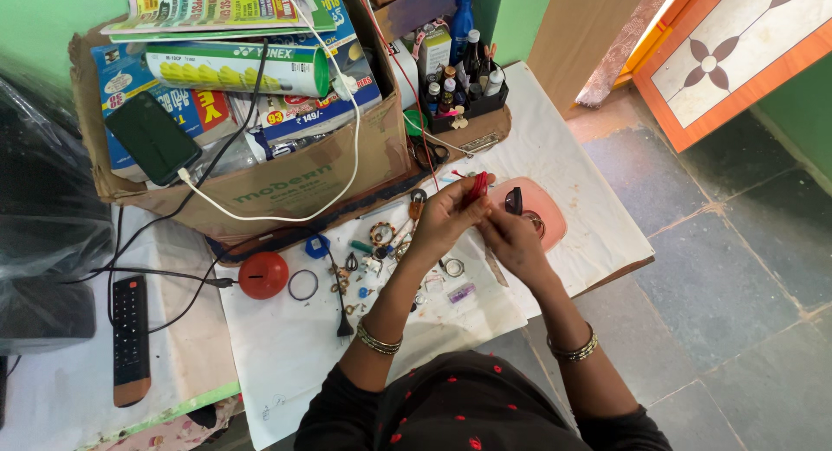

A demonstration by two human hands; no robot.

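Observation:
My left hand (446,215) is raised over the white table cover (295,347) and pinches a small red ring-like piece (478,187) between its fingertips. My right hand (511,239) meets it from the right, fingers closed against the same red piece. Both wrists wear gold bangles. Below the hands lie several small rings, beads and metal findings (381,243), plus a small purple item (461,292). A pink oval tray (546,213) lies just right of my hands with a dark object (513,200) on it.
A cardboard box (286,187) stacked with books, a green tube and a phone (152,137) on a white cable stands at the back left. A black organiser of bottles (464,91), a red dome (263,274) and a remote (130,338) are nearby. The table edge drops to tiled floor on the right.

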